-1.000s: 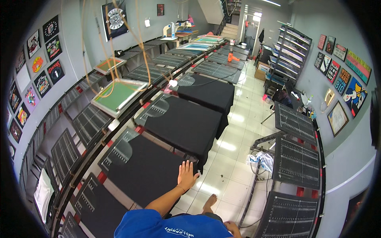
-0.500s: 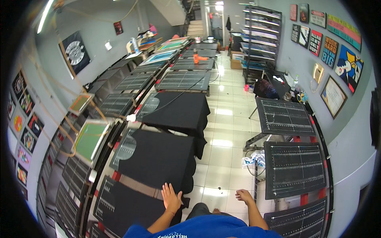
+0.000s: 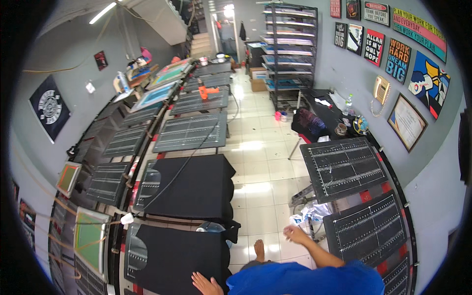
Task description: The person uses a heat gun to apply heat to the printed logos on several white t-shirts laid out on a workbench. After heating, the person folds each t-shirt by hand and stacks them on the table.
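Observation:
My left hand (image 3: 207, 283) lies with its fingers spread at the near edge of a black shirt (image 3: 184, 258) and appears to touch it. That shirt is draped over a flat printing board, whose marked dark surface shows through the round neck-like cutout on the left. Just beyond, a second black shirt (image 3: 196, 184) covers another board and hangs down on its aisle side. My right hand (image 3: 296, 235) is held out over the aisle, fingers loosely bent and apart, with nothing visible in it. Closest to it is a crumpled plastic bag (image 3: 310, 214) beside the right-hand boards.
A dark cable (image 3: 187, 160) crosses the far shirt from a white plug (image 3: 127, 219). An orange heat gun (image 3: 207, 90) rests farther up the row. Green-meshed screen frames (image 3: 92, 241) stand at left. Marked boards (image 3: 366, 228) line the right, and a drying rack (image 3: 290, 54) stands beyond.
I have moved forward along the aisle and the view has turned right. My left hand now rests on the shirt farther up the row. My right arm has swung outward.

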### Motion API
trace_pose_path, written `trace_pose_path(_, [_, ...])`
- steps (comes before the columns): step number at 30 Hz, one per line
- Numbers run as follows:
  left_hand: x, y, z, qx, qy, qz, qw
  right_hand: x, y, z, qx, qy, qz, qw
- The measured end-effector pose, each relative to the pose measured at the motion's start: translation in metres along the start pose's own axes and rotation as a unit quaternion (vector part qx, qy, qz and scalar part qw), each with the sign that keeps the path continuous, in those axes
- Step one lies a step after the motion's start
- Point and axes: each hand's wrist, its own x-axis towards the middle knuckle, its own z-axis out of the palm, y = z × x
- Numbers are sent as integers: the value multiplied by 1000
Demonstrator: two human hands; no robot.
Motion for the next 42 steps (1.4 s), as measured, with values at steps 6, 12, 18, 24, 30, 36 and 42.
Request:
trace_pose_path(6, [183,116,47,18,28,49,998,66,-14,-146,-208,305,57,928])
trace_pose_path(12, [294,205,45,-45,-35,170,984,99,-30,-199,-264,163,170,935])
trace_pose_path(18, [369,257,85,32,-61,183,981,123,-98,-232,-315,-42,282,905])
trace_pose_path(24, [436,336,122,63,-45,153,985,220,-165,-250,-312,-103,123,937])
trace_pose_path(30, [485,389,142,69,-41,156,984,326,-225,-305,-290,-69,77,951])
trace_pose_path(36, [517,442,147,-18,-62,132,989,384,-234,-360,-258,-45,117,958])
trace_pose_path(42, [610,509,142,-103,-53,173,978,406,-169,-367,-281,-151,232,919])
